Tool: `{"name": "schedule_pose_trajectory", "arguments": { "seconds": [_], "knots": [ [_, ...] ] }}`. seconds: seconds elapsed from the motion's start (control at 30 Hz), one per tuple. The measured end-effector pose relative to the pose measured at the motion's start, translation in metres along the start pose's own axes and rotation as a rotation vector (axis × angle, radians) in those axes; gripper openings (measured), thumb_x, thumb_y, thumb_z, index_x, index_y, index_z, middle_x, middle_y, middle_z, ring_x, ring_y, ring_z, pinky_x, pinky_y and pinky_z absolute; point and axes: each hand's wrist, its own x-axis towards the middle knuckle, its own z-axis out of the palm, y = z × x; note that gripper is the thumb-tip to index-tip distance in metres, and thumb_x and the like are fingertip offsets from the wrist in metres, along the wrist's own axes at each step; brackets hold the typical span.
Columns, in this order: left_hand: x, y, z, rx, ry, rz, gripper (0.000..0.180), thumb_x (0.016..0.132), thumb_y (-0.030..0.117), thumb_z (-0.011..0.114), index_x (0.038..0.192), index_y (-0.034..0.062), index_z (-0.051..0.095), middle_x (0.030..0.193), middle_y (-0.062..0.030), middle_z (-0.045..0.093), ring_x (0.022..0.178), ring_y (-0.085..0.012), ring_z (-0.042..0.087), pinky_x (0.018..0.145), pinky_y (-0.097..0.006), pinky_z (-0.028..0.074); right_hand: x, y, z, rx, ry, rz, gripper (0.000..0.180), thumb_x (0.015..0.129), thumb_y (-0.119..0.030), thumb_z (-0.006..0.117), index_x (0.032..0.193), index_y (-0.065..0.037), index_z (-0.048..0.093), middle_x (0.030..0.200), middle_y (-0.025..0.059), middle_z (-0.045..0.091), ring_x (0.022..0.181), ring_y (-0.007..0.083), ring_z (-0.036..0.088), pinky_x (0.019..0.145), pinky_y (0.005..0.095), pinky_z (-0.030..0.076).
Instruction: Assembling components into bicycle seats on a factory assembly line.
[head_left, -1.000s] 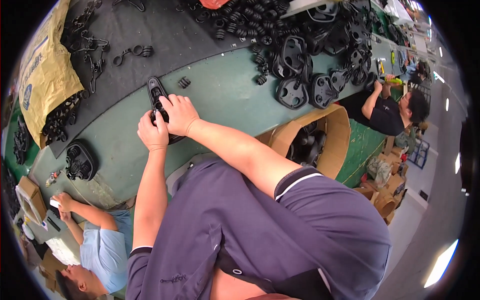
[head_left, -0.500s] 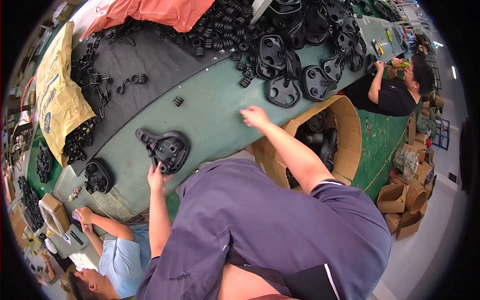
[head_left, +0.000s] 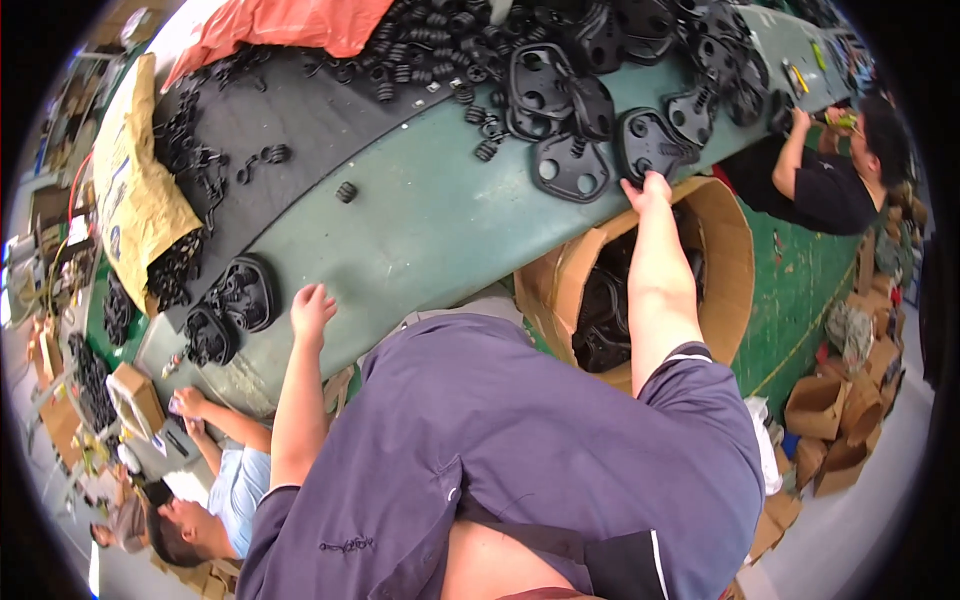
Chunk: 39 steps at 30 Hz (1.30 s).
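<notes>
**Left hand [head_left: 313, 312] apart, right hand [head_left: 648, 190] at black plastic saddle-shaped shell [head_left: 645, 140]**

At left, a rounded black plastic assembly [head_left: 247, 293] lies on the smooth green tabletop [head_left: 430, 230]. Beside it, the left hand's fingers curl loosely, partly open. Farther right, the right hand's fingers meet the shell's near edge on the tabletop; whether they pinch, I cannot tell.

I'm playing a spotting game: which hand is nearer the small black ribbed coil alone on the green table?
Left. The left hand is apart from the coil, closer to the person; the right hand is farther, off to the right, at a black plastic plate with holes.
</notes>
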Motion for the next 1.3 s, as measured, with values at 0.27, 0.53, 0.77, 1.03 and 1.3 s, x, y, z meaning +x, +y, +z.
{"name": "schedule_pose_trajectory", "arguments": {
  "seconds": [0.27, 0.53, 0.77, 1.03, 1.3],
  "knots": [
    [0.021, 0.097, 0.097, 0.955, 0.039, 0.61, 0.063, 0.094, 0.022, 0.073, 0.152, 0.0142, 0.051, 0.158, -0.0182, 0.049, 0.124, -0.0403, 0.066, 0.103, -0.049, 0.056, -0.135, 0.058, -0.003, 0.038, -0.356, -0.472, 0.036, 0.103, 0.0, 0.054, 0.138, 0.005, 0.048, 0.135, 0.0175, 0.062, 0.102, 0.0319, 0.073, 0.085, 0.0459, 0.069],
    [0.079, 0.146, 0.12, 1.344, -0.085, 0.737, 0.065, 0.096, 0.01, 0.067, 0.157, 0.0186, 0.046, 0.167, -0.0174, 0.039, 0.129, -0.0457, 0.062, 0.108, -0.052, 0.053, -0.266, 0.216, 0.039, -0.831, -0.932, -0.269, 0.061, 0.098, -0.019, 0.072, 0.15, 0.002, 0.048, 0.124, 0.0202, 0.068, 0.084, 0.0206, 0.074, 0.076, 0.0369, 0.061],
    [0.088, 0.123, 0.081, 0.979, 0.054, 0.644, 0.03, 0.095, 0.01, 0.068, 0.122, 0.0095, 0.054, 0.128, -0.0198, 0.06, 0.111, -0.0485, 0.066, 0.093, -0.056, 0.055, -0.264, 0.187, 0.157, -1.402, -0.625, -1.312, 0.048, 0.091, -0.023, 0.075, 0.134, -0.006, 0.063, 0.136, 0.0237, 0.057, 0.112, 0.0406, 0.067, 0.091, 0.051, 0.059],
    [-0.011, 0.075, 0.02, 0.475, 0.035, 0.619, 0.042, 0.089, 0.007, 0.076, 0.127, 0.0079, 0.059, 0.117, -0.0167, 0.067, 0.092, -0.0341, 0.071, 0.083, -0.043, 0.058, -0.204, 0.178, 0.18, -1.549, -0.677, -1.117, 0.051, 0.087, -0.019, 0.079, 0.133, -0.008, 0.061, 0.122, 0.0204, 0.063, 0.106, 0.0387, 0.07, 0.09, 0.0484, 0.06],
    [-0.078, 0.039, 0.018, 0.76, 0.042, 0.9, 0.041, 0.08, 0.01, 0.084, 0.119, 0.0091, 0.073, 0.115, -0.0117, 0.062, 0.112, -0.0348, 0.06, 0.098, -0.043, 0.053, -0.351, 0.227, 0.143, -1.287, -1.466, -0.958, 0.046, 0.083, -0.024, 0.083, 0.122, -0.003, 0.072, 0.109, 0.0158, 0.067, 0.093, 0.0324, 0.071, 0.084, 0.0415, 0.06]
  ]
}}
